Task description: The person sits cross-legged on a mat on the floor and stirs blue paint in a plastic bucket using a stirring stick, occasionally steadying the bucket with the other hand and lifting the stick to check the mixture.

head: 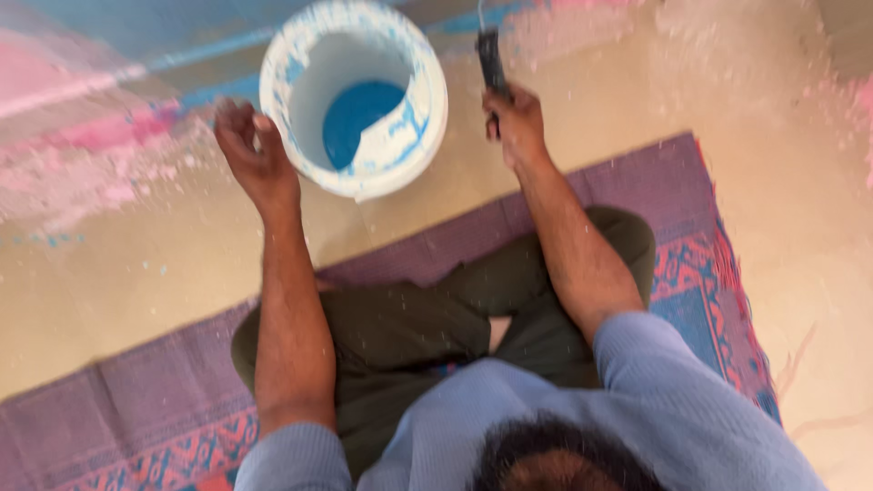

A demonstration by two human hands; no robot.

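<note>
Bucket [355, 95] of blue paint sits on the floor [136, 264] just past the mat's [637, 182] far edge; right hand [515, 123] grasps the dark tool handle [491, 59], left hand [255, 155] loosely curled beside the rim, empty—we'd steady the rim before dipping.

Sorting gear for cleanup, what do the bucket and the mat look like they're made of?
Bucket: likely plastic, smooth thin white wall smeared with blue paint. Mat: seemingly woven fibre or plastic strands, matte purple with patterned red and blue border.
</note>
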